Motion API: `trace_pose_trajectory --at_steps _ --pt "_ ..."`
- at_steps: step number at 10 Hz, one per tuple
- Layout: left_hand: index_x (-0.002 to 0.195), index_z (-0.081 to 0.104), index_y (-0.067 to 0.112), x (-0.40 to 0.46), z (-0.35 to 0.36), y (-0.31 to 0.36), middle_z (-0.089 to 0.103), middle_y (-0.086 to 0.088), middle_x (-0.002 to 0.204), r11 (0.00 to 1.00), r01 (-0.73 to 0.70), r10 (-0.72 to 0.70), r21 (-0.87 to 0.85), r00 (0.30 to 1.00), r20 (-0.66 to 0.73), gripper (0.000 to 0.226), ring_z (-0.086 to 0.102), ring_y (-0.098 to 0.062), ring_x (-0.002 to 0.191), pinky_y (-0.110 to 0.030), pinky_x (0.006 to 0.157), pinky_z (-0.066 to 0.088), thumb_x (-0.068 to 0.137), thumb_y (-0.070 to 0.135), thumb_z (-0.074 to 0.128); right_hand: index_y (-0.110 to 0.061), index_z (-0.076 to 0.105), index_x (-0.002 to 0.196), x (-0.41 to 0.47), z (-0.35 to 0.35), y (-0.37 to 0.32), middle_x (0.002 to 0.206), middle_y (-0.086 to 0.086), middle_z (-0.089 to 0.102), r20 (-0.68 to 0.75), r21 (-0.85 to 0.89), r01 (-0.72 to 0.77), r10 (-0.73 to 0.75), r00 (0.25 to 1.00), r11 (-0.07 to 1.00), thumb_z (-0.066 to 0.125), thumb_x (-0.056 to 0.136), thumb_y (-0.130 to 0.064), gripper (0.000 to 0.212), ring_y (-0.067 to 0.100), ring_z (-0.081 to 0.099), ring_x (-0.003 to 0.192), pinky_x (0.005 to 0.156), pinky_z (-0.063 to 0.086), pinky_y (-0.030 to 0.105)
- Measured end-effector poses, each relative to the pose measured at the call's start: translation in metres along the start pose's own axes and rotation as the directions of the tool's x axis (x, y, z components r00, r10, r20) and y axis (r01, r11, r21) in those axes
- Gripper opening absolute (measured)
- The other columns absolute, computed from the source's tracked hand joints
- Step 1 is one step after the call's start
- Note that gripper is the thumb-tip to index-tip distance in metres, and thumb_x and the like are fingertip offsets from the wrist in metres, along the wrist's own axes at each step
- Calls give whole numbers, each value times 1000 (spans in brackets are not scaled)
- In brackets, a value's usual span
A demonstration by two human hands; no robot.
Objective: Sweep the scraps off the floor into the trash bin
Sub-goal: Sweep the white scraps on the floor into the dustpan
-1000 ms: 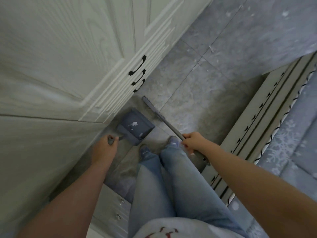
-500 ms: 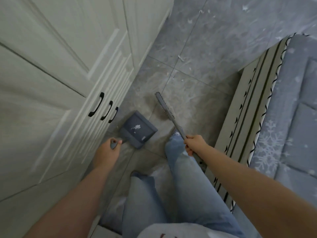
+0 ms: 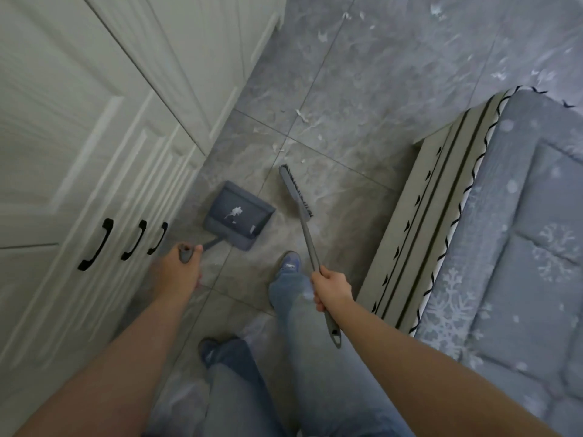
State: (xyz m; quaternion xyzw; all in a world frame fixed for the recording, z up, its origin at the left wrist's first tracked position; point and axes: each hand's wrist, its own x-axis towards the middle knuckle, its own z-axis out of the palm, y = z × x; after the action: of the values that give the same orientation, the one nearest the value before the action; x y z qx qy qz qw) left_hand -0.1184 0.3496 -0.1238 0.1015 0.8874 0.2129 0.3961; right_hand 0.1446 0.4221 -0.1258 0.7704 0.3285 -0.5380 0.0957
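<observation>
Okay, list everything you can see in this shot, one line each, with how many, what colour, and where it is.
dustpan: one, dark grey, on the floor by the wardrobe, a few white scraps inside
brush: one, grey, long handle, head just right of the dustpan
scraps: many, white, scattered over the floor ahead
floor: grey marbled tiles
wardrobe: white doors, along the left
door handles: three, black, low on the doors
bed: one, grey snowflake cover, right side
legs: two, blue jeans, bottom centre
shoes: two, blue
left hand: holds the dustpan handle
right hand: grips the brush handle
</observation>
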Motion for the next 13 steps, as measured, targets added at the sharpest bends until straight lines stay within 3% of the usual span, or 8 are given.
trace_pose_trajectory --at_steps 2,4,5,6,7,9,11,13 --pt "100 63 6 -3 2 -8 59 -11 62 995 64 -66 -80 998 -14 27 54 -20 48 -27 47 46 97 32 58 -11 66 97 6 -7 -31 88 18 69 70 -207 106 -94 993 973 50 92 -28 24 24 60 57 55 58 30" --pt "83 59 13 -19 -25 -53 63 -11 70 994 75 -79 -74 995 -54 27 61 -29 63 -31 58 46 95 37 59 -14 66 113 -5 13 -37 95 16 66 164 -490 281 -229 959 825 46 96 -25 28 17 58 57 38 45 16" --pt "86 59 9 -38 -41 -83 58 -8 78 992 77 -85 -95 993 -87 24 56 -27 75 -34 67 40 96 31 60 -7 64 113 -12 29 -31 103 17 67 225 -646 371 -299 927 667 45 96 -19 28 28 65 82 68 58 30" --pt "89 65 4 -64 -61 -137 62 -12 77 979 126 -150 -162 978 -147 24 57 -28 73 -35 65 42 95 27 62 -8 61 118 -16 59 -24 108 18 66 330 -756 447 -310 891 478 43 95 -18 31 34 63 101 84 52 35" --pt "87 61 6 -91 -70 -182 62 -12 80 947 217 -265 -236 945 -193 25 61 -31 79 -40 73 46 94 30 62 -7 62 119 -22 83 -26 105 19 65 385 -815 478 -311 869 327 44 94 -17 33 33 64 94 76 51 34" --pt "81 59 13 -124 -83 -259 60 -9 72 902 281 -366 -326 901 -235 19 62 -35 71 -37 62 47 95 26 57 -7 60 119 -46 153 -33 77 8 53 480 -855 517 -314 819 44 43 93 -13 31 23 52 63 56 43 28" --pt "90 60 9 -122 -82 -302 58 -7 78 904 300 -382 -304 887 -261 17 56 -29 74 -38 68 43 96 24 54 -3 57 122 -56 226 -34 100 15 59 552 -823 566 -302 777 -47 45 96 -17 32 24 50 77 65 41 29" --pt "105 65 7 -111 -89 -316 66 -15 94 912 316 -386 -261 878 -283 32 62 -36 90 -36 75 43 96 34 51 6 64 106 -75 209 -4 62 12 55 530 -836 546 -176 829 54 47 91 -13 30 21 53 46 49 45 25"
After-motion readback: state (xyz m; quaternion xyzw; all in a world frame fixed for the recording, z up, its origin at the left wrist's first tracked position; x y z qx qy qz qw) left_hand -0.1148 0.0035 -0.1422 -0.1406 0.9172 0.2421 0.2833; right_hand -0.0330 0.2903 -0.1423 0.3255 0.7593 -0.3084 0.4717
